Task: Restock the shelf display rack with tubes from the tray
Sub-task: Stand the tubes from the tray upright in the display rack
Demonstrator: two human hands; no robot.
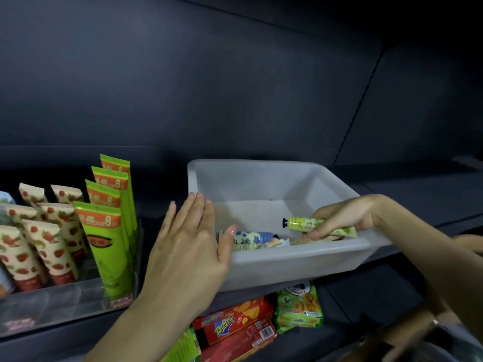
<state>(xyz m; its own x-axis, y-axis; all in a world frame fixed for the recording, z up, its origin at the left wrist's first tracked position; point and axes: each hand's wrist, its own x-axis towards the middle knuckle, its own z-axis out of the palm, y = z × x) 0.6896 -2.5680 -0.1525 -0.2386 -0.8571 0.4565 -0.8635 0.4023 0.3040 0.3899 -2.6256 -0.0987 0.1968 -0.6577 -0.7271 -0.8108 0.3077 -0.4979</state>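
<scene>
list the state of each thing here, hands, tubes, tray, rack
right hand: closed on the yellow-green tube
yellow-green tube: lifted over the tray, lying sideways, cap on
left hand: open, empty, at the tray's near left corner
blue tube: lying in the tray
tray: on the shelf, nearly empty
display rack: partly filled with upright tubes

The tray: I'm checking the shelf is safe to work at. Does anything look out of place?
Yes. The tray sticks out past the shelf edge, its front corner overhanging the snack packs below, so it might tip. The tubes in the display rack stand tidy.
</scene>
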